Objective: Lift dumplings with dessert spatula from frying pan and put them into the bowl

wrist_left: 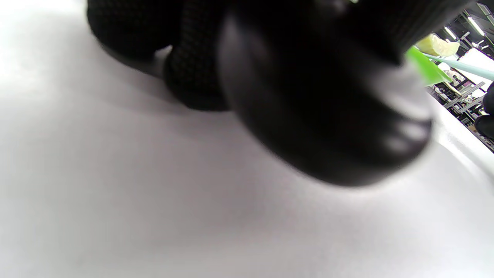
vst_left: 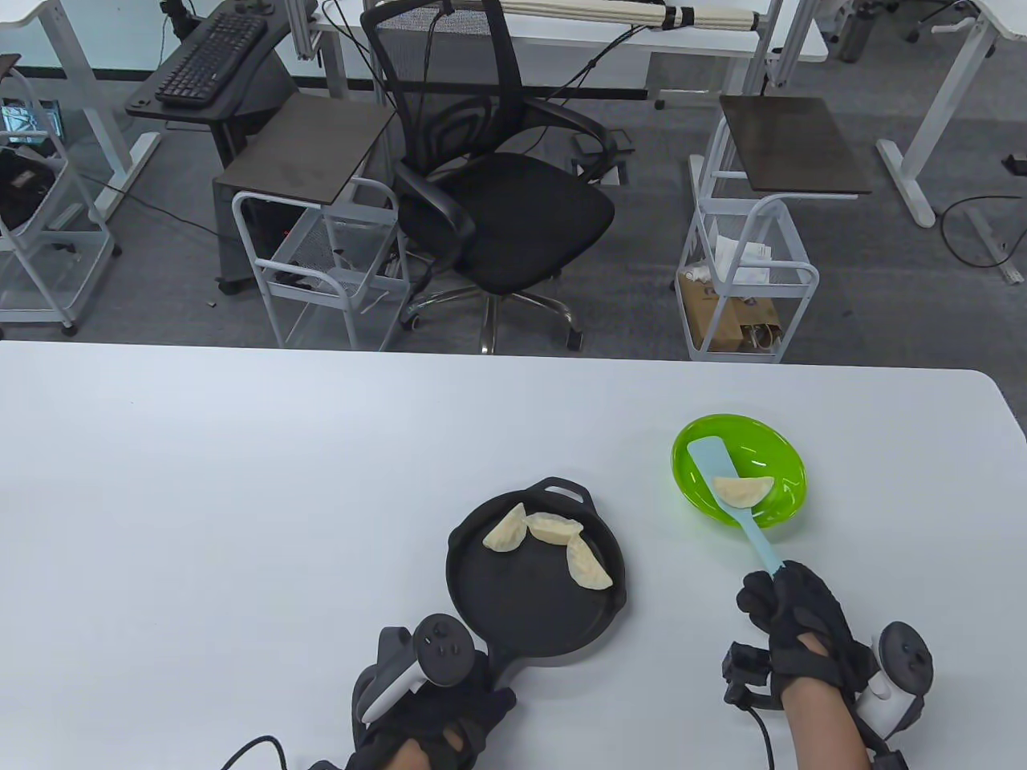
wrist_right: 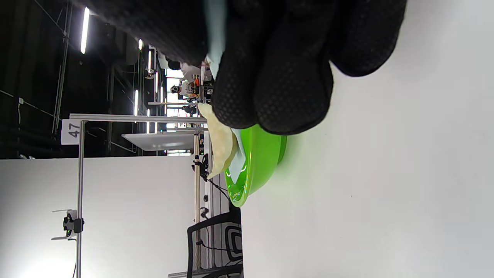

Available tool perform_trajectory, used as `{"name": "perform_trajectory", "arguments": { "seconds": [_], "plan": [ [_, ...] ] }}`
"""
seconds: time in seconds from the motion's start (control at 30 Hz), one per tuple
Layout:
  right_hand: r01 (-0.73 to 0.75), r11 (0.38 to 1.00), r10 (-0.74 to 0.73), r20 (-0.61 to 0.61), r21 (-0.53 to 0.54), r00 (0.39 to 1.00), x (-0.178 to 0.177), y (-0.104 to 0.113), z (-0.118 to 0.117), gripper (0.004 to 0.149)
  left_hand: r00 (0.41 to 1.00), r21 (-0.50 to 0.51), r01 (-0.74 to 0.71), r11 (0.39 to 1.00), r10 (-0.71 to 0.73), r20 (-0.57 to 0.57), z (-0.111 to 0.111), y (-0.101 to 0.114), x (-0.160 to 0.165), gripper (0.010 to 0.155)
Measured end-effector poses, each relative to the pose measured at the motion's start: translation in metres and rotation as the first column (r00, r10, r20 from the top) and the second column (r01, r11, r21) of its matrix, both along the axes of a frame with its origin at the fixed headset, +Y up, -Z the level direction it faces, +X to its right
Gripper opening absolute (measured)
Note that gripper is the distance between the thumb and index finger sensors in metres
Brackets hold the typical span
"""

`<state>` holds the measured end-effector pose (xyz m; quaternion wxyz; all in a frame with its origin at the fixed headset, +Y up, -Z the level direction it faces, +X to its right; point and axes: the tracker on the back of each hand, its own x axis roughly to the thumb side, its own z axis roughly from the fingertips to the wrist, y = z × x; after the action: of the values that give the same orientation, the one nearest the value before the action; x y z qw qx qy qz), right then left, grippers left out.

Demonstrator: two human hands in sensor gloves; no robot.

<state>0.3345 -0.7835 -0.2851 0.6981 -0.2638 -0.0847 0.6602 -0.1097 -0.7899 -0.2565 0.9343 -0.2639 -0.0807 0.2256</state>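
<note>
Black gloves (vst_left: 790,622), grey-white trackers (vst_left: 895,670)

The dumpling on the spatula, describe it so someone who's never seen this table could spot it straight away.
Start at the white table and find the lime green bowl on its right side. Over that bowl the right hand holds a light blue dessert spatula, and the pale half-moon dumpling lies on its blade. It is the only dumpling there; the other three sit in the black frying pan.
</note>
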Motion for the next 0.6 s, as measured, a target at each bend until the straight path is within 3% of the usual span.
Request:
{"name": "perform_trajectory", "arguments": {
  "seconds": [0.4, 0.6],
  "plan": [
    [-0.228, 0.972, 0.231, -0.056, 0.047, 0.971, -0.006, 0.015, -0.003, 0.054, 1.000, 0.001, -0.001, 1.000, 0.001, -0.002, 0.000, 0.000, 0.000, 0.071],
    [-0.442, 0.895, 0.446, -0.066, 0.064, 0.893, -0.012, 0.030, -0.001, 0.053, 1.000, -0.001, -0.002, 1.000, 0.002, -0.002, 0.000, -0.001, 0.000, 0.071]
  ]
}}
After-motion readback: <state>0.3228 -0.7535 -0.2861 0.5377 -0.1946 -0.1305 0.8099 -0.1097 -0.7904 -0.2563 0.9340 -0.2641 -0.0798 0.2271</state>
